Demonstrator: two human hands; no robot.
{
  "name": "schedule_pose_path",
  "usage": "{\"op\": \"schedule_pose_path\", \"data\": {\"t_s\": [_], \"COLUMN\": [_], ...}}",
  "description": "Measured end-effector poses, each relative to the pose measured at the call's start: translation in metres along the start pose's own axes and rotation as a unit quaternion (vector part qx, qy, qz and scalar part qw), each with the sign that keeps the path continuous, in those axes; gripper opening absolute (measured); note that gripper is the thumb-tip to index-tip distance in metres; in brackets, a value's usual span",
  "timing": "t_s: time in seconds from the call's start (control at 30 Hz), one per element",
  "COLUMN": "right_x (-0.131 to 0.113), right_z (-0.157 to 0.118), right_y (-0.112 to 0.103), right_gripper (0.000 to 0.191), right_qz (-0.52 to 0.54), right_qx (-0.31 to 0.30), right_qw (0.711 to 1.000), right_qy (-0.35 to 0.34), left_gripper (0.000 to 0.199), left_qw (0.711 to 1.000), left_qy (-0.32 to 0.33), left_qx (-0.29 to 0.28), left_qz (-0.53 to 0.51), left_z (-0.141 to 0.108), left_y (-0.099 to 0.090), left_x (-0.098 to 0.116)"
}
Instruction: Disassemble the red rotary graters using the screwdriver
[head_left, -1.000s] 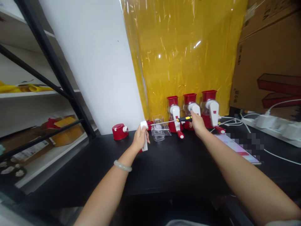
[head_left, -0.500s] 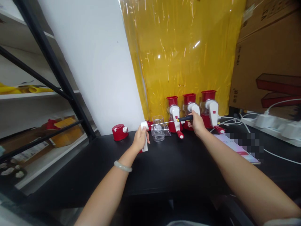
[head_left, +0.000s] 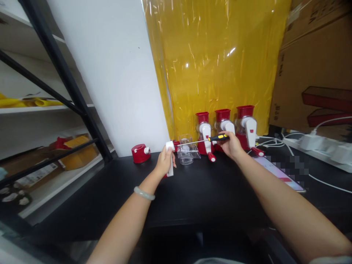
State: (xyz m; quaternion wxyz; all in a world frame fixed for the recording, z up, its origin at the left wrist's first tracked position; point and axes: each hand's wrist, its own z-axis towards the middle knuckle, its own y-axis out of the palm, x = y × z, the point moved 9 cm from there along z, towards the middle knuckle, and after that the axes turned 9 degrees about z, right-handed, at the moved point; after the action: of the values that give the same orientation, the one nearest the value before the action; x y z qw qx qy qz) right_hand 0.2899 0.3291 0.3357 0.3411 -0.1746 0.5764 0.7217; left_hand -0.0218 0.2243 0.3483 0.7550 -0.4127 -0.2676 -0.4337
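Observation:
My left hand (head_left: 165,162) is closed around a white crank handle (head_left: 171,169), held upright above the black tabletop; a bit of red shows at its lower end. In my right hand (head_left: 231,146) is a screwdriver (head_left: 219,137) with a black and yellow grip. Its long shaft points left, and the tip reaches a red part (head_left: 175,143) by the top of the handle; whether it touches a screw cannot be made out. Just behind the shaft stands a clear plastic housing (head_left: 186,158). A red round base (head_left: 140,153) with a white knob sits left of my left hand.
Three red and white rotary graters (head_left: 204,134) stand along the back before a yellow plastic sheet (head_left: 220,66). At right lie a phone or tablet (head_left: 277,172), white cables and a power strip (head_left: 327,150). A black-framed shelf (head_left: 66,80) rises on the left.
The fingers of my right hand have shifted on the screwdriver, and more of its yellow-marked grip shows now. My left hand keeps hold of the crank handle. The view has moved slightly.

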Motion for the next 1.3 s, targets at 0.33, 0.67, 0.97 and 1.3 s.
{"op": "schedule_pose_path", "data": {"t_s": [0.33,0.67,0.97,1.3], "right_x": [0.0,-0.006,-0.001,-0.002], "right_z": [0.001,0.0,-0.001,-0.001], "right_y": [-0.005,-0.011,-0.004,-0.007], "right_gripper": [0.033,0.047,0.024,0.037], "right_qz": [-0.069,-0.101,-0.001,-0.065], "right_qx": [0.0,0.023,0.012,0.023], "right_qw": [0.997,0.994,1.0,0.997], "right_qy": [-0.023,-0.031,-0.001,-0.02], "left_gripper": [0.059,0.056,0.056,0.057], "left_qw": [1.0,1.0,1.0,1.0], "left_qy": [-0.008,0.005,0.004,0.007], "left_qx": [0.012,0.001,0.0,-0.003], "left_qz": [-0.001,0.008,-0.001,0.004], "left_z": [0.0,0.0,-0.001,-0.002], "left_y": [-0.002,0.0,0.001,0.001], "left_x": [0.0,0.001,0.0,0.005]}}
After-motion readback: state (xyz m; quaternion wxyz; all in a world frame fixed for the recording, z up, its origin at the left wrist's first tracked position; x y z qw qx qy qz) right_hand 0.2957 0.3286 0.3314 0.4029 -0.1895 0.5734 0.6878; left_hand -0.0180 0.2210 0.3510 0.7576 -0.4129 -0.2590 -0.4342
